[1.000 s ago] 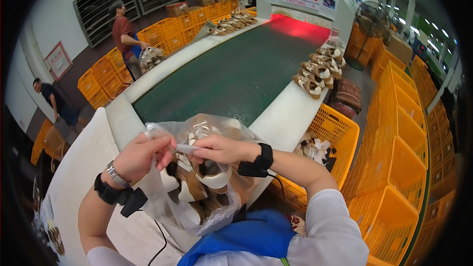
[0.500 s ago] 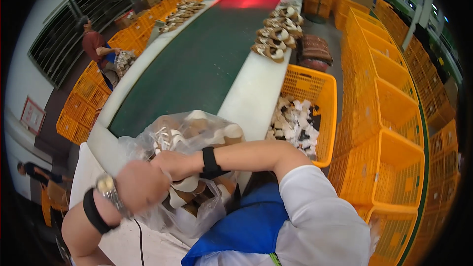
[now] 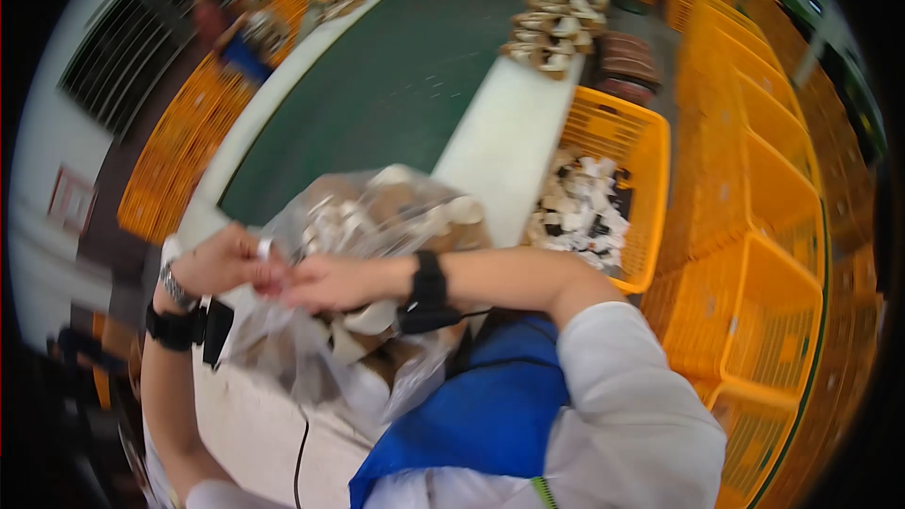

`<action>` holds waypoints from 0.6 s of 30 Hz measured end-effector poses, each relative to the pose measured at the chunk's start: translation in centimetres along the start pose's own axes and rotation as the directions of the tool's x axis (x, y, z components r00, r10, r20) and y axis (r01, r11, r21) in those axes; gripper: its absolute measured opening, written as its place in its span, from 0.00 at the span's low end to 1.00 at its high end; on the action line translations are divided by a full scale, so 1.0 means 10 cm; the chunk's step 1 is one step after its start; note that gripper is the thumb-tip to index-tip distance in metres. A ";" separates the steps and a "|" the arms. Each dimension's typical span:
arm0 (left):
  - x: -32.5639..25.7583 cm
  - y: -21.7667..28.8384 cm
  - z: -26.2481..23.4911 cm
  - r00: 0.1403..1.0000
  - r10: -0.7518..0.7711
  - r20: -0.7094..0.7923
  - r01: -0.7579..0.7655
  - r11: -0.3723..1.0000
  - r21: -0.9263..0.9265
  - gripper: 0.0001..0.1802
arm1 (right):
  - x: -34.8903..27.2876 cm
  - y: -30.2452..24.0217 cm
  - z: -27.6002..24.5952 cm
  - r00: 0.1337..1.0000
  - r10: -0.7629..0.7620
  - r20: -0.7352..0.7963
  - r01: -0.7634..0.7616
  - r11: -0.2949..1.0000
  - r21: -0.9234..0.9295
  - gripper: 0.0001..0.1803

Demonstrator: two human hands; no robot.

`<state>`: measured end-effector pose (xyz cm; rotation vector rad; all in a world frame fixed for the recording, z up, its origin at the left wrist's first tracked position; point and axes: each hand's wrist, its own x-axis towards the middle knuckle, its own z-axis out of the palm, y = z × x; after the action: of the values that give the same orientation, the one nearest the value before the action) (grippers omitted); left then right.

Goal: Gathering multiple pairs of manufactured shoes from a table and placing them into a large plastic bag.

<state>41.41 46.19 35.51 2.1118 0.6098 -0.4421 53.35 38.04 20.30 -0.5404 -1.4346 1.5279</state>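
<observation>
A clear plastic bag (image 3: 429, 217) bulges with shoes or shoe uppers in white and tan, right in front of me. My left hand (image 3: 222, 262), with a metal watch and black strap at the wrist, is closed above the bag's left side. A small white band or piece shows at its fingers. My right hand (image 3: 335, 283), its wrist in a black band, reaches across the bag with fingers pinched. The fingertips of both hands meet; blur hides what lies between them. Beneath them, loose film from the bag spreads over the pale work surface (image 3: 250, 415).
A green conveyor belt (image 3: 358, 85) runs away between white ledges. Shoe uppers (image 3: 556, 24) are lined up on the right ledge. Beside it, a yellow crate (image 3: 650, 198) holds scraps. Tall stacks of yellow crates (image 3: 773, 311) stand right. A person (image 3: 222, 28) stands beyond the left ledge.
My left hand has moved up and left, from over my right wrist to fingertips meeting the right hand's. The view has shifted, and the bag sits slightly higher in it.
</observation>
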 end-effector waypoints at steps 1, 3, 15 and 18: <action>-0.12 -0.01 0.02 0.998 0.006 -0.066 -0.013 0.996 -0.094 0.12 | -0.02 0.01 -0.03 0.999 -0.021 -0.030 0.019 0.998 -0.056 0.16; -0.32 -0.14 0.10 0.937 0.165 -0.308 -0.167 0.986 0.020 0.13 | -0.04 -0.12 0.02 0.988 0.022 -0.150 -0.044 0.989 -0.141 0.17; -0.45 -0.29 1.03 0.758 0.115 -0.642 0.137 0.934 0.329 0.17 | 0.03 -0.28 0.22 0.913 -0.386 -0.134 0.230 0.757 -0.612 0.12; -0.40 -0.28 1.15 0.740 0.225 -0.635 0.254 0.780 0.572 0.14 | 0.03 -0.36 0.06 0.916 -0.385 -0.111 0.170 0.625 -0.762 0.13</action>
<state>35.59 37.03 29.29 2.9562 0.9960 0.2073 53.93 37.51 23.86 -0.9119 -1.7998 0.5238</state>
